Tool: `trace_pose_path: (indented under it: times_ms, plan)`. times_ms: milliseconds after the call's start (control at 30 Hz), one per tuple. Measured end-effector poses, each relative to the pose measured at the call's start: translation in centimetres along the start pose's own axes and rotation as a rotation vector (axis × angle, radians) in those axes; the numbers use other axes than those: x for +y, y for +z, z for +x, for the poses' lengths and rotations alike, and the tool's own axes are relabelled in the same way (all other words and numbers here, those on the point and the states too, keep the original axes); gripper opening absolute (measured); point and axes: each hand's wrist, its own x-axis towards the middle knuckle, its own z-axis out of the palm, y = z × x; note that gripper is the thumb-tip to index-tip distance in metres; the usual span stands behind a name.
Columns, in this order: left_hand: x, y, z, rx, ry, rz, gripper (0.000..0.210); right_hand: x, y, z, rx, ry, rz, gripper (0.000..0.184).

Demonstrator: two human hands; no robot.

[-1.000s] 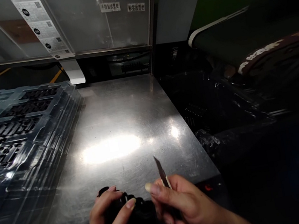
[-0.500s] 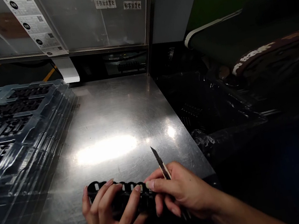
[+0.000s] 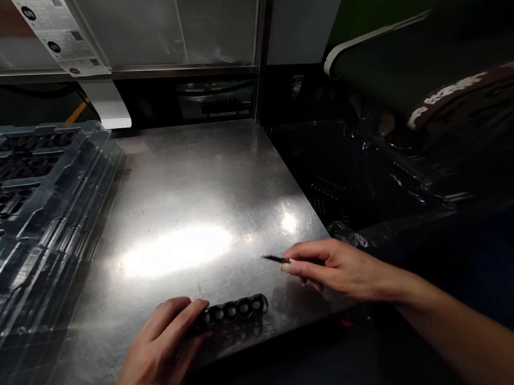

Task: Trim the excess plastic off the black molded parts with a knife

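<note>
A scratched, shiny stainless-steel table [image 3: 188,191] fills the middle of the view, with a glare patch near its front half. Along its left side lies a stack of clear, ribbed plastic blister trays [image 3: 18,212] holding dark moulded parts. Near the front edge the left hand [image 3: 160,353] lies palm down, fingers flat on one end of a black plastic strip of joined rings [image 3: 230,310] that rests on the steel; it presses rather than encloses it. To the right, close by but apart from the strip, the right hand [image 3: 343,267] pinches a thin, pointed utility-knife blade [image 3: 275,258] between thumb and forefinger, the tip low over the table and aimed left. The slick steel gives little friction, so firm downward pressure on the strip and keeping the edge clear of the left fingertips would serve well.
</note>
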Motion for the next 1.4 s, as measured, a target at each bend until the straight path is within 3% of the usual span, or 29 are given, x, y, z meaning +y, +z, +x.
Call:
trace_pose_path:
  times_ms: [167,333,467,767,1000,1100,1267,1400]
  plan:
    - [-0.1,-0.1,0.0,-0.023,-0.016,0.003,0.03,-1.5,-1.4,0.1,-0.172,-0.086,-0.341,0.044]
    - [-0.1,-0.3,0.1,-0.056,-0.011,0.018,0.032,-0.9,-0.7,1.7,-0.164,-0.203,-0.603,0.048]
    - [-0.6,-0.2,0.1,-0.065,0.009,0.026,0.035,-0.1,-0.6,2.0,-0.159,-0.281,-0.674,0.049]
    - [-0.1,-0.2,0.1,-0.064,-0.015,0.028,0.033,1.6,0.5,0.2,-0.133,-0.302,-0.645,0.045]
    - [0.0,-0.1,0.2,-0.039,-0.01,0.031,0.031,1.8,1.4,-0.2,-0.083,-0.224,-0.327,0.045]
    - [-0.4,0.0,0.2,-0.038,0.006,0.027,0.033,2.1,1.7,0.4,-0.071,-0.205,-0.298,0.046]
    - [-0.6,0.0,0.1,-0.033,-0.006,0.015,0.033,2.6,1.5,1.2,-0.106,-0.16,-0.254,0.043]
    - [-0.6,0.0,0.1,-0.021,-0.021,-0.014,0.031,2.4,0.9,0.3,-0.213,-0.081,-0.142,0.046]
